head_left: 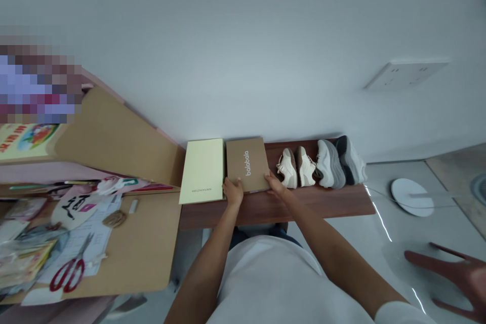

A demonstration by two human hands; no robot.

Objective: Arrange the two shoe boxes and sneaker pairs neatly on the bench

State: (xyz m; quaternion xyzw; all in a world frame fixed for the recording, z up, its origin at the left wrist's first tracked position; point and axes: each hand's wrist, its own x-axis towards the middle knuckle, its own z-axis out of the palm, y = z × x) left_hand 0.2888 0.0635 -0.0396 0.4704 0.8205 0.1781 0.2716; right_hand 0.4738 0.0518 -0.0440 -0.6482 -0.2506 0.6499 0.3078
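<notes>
A brown shoebox marked "balabala" lies on the dark wooden shelf against the wall. My left hand grips its front left corner, and my right hand grips its front right corner, fingers curled round the edge. Close by on the left is a pale yellow box marked "MEIZHIYUAN". To the right of the brown box stand a pair of small cream shoes and, beyond them, a pair of larger grey and white sneakers. What is inside either box is hidden.
At left, a cardboard-topped desk holds red-handled scissors, a coil of twine, papers and plastic packets. A wall socket plate is at upper right. On the floor at right are a round white base and a reddish-brown stool.
</notes>
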